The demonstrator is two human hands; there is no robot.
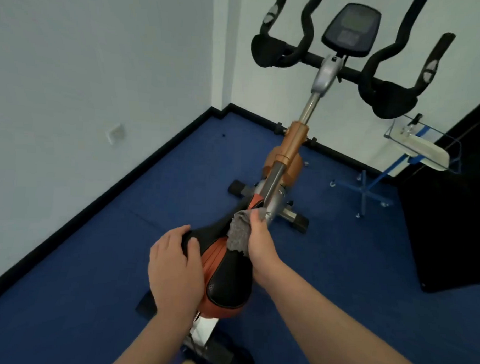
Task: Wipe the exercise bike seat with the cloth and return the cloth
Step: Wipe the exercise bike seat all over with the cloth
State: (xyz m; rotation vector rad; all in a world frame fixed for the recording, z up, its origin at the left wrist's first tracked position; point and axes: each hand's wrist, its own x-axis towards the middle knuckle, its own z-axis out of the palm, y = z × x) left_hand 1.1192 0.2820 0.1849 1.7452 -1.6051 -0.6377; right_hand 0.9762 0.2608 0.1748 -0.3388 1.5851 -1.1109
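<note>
Grey and bunched, the cloth [239,233] sits on the narrow front of the black and orange seat [224,274], pinched in the right hand [260,241], whose fingers curl around it. The left hand [174,264] lies flat with fingers spread on the seat's left side. Ahead, the bike's handlebars [314,57] rise above the blue floor [94,272].

The seat [225,268] was black with orange panels, the cloth [238,236] grey (nubbly-textured), the floor [93,285] deep blue.
</note>
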